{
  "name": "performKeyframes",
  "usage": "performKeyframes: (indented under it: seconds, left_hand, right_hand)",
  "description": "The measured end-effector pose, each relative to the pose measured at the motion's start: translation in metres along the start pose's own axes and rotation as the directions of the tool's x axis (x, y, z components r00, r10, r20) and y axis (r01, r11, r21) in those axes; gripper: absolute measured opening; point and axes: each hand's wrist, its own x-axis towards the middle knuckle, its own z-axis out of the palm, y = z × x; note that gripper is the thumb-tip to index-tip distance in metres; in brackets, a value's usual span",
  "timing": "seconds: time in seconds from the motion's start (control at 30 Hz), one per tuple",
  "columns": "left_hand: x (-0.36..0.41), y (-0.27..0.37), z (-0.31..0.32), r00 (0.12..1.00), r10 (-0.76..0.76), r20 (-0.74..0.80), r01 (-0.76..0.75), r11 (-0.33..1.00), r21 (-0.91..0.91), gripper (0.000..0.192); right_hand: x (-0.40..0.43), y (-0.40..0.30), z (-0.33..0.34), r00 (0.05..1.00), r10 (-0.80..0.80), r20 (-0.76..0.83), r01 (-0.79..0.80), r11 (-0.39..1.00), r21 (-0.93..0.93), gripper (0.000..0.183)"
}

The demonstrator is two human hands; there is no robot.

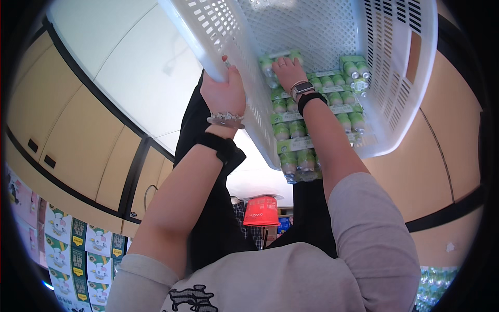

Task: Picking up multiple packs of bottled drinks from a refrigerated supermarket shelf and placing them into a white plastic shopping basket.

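My left hand [224, 91] grips the left rim of a white plastic basket [265, 144] with slotted walls. By its thumb is a small red spot, too small to identify. The basket is tilted, its opening towards me. My right hand [289, 72] reaches inside and lies over a shrink-wrapped pack of green-and-white drink containers [267, 66] at the far left of the stack. Whether its fingers grip that pack is hidden. Nearer packs [298, 146] lie in several rows with printed green bands. A further pack [354, 70] sits by the right wall.
Tan cupboard doors [78, 121] with black trim run along the left. Printed cartons [80, 253] are stacked at the lower left. A red plastic basket [262, 210] stands behind, between my legs in view. Wrapped bottles [434, 286] are at the lower right.
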Motion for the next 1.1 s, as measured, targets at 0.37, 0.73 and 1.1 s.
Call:
performKeyframes:
  seconds: [0.37, 0.73, 1.1]
  left_hand:
    - [0.009, 0.008, -0.006, 0.998, -0.014, 0.054, 0.001, 0.974, 0.227, 0.028]
    - [-0.023, 0.080, -0.124, 0.765, 0.025, 0.644, -0.522, 0.610, 0.596, 0.047]
    - [-0.200, 0.316, -0.080, 0.289, 0.363, 0.886, -0.748, 0.664, -0.028, 0.032]
  right_hand:
    - [-0.042, -0.008, -0.072, 0.878, 0.053, 0.476, -0.212, 0.934, 0.288, 0.065]
    - [-0.336, 0.014, -0.305, 0.762, 0.644, 0.069, -0.410, 0.397, 0.821, 0.047]
    - [-0.637, 0.066, -0.467, 0.050, 0.863, -0.503, -0.596, 0.430, 0.678, 0.023]
